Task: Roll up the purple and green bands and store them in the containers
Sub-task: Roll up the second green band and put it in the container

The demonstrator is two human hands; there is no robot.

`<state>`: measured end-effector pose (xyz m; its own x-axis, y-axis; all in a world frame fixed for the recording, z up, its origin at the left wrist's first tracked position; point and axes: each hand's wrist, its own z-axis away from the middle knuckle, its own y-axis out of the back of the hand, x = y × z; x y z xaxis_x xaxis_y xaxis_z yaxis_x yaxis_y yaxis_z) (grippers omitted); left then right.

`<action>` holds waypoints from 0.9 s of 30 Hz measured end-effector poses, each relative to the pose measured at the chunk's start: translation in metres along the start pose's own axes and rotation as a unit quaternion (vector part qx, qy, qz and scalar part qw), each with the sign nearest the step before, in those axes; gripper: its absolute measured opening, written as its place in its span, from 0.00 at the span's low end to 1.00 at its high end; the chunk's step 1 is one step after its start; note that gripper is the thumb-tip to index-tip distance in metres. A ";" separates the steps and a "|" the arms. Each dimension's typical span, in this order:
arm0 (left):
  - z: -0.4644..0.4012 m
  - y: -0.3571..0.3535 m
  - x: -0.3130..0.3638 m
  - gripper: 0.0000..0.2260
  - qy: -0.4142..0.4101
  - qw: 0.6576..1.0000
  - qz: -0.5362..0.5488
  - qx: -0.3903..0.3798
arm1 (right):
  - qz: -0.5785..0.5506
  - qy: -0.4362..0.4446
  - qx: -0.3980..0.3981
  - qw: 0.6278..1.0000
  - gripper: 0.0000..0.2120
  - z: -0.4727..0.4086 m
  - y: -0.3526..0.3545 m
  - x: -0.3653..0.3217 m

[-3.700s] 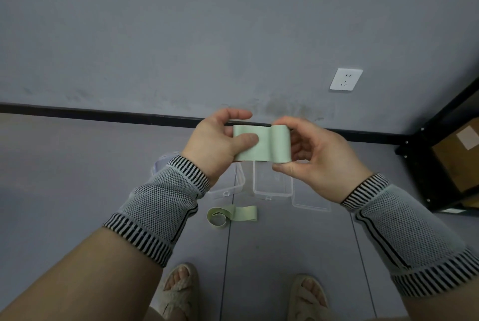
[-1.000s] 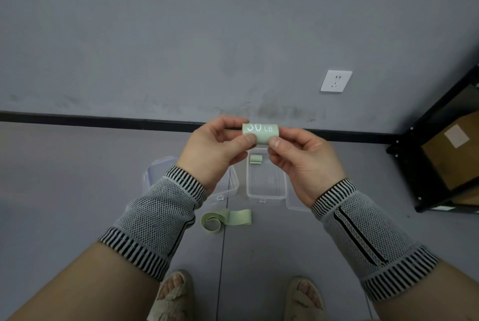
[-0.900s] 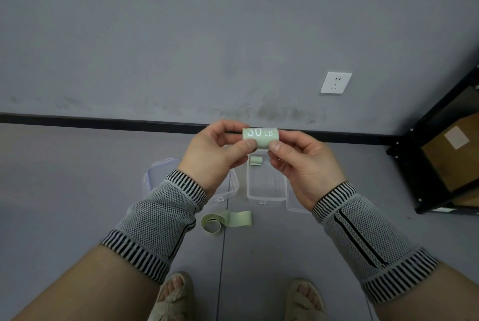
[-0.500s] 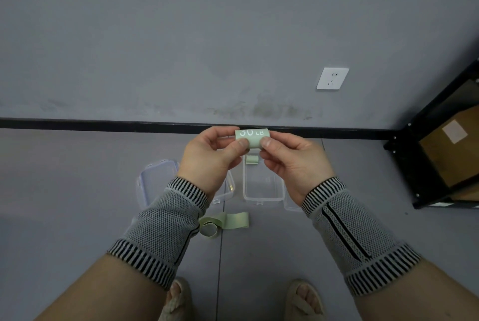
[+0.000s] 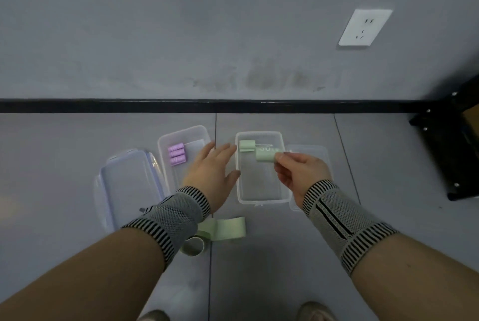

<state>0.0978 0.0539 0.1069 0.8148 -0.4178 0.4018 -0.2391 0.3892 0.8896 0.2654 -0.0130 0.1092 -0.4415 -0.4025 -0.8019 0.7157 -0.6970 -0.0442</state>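
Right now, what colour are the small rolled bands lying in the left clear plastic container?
Purple: the small rolled bands in the left clear plastic container, head view.

Wall socket [image 5: 365,27], black shelf frame [image 5: 449,154].

The right hand [image 5: 298,173] pinches a rolled green band [image 5: 265,156] over the right container [image 5: 263,197], beside another green roll [image 5: 246,145]. The left hand [image 5: 210,173] hovers flat between containers. Purple rolls [image 5: 177,157] fill the left container [image 5: 166,143]; a loose green band [image 5: 228,228] lies on the floor [image 5: 259,269].
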 end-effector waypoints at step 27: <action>-0.126 -0.161 -0.082 0.32 -0.048 0.989 -0.132 -0.043 | 0.243 0.110 0.104 0.958 0.11 -0.213 -0.065 0.142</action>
<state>0.1359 0.1292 -0.0968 0.7883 -0.5881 0.1810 0.0242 0.3235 0.9459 0.2717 0.1011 -0.1288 0.0583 -0.5909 -0.8046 0.6746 -0.5708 0.4680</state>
